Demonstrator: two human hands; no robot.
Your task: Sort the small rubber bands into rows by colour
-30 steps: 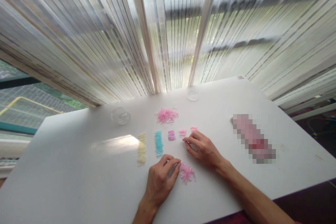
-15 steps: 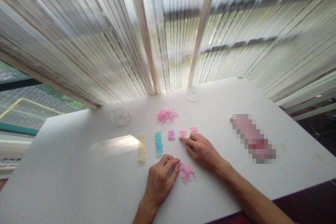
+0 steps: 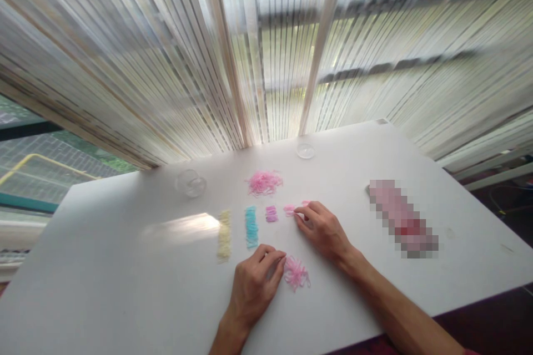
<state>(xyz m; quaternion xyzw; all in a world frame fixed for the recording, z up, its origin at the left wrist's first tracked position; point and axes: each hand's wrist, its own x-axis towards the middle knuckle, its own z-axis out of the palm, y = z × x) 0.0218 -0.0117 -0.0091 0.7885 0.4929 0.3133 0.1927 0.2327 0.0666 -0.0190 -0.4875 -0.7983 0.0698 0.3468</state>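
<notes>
My left hand (image 3: 259, 277) rests on the white table with thumb and forefinger pinched together, beside a loose pile of pink bands (image 3: 296, 273). Whatever lies between those fingertips is too small to make out. Bent fingers of my right hand (image 3: 320, 227) are over the table by a short pink row (image 3: 288, 210); its fingertips look apart and nothing shows in them. Part of another pink row (image 3: 306, 203) is hidden behind that hand. Further left lie a purple row (image 3: 271, 213), a blue row (image 3: 251, 227) and a yellow row (image 3: 224, 236).
A larger pink pile (image 3: 265, 183) lies behind the rows. Two clear round pieces, one at the back left (image 3: 190, 183) and one at the back (image 3: 306, 151), stand near the curtain (image 3: 250, 66). A pixelated object (image 3: 402, 219) lies on the right.
My right hand has shifted slightly up and to the right, and its extended forefinger has drawn back from the pink row. My left hand has stayed in place.
</notes>
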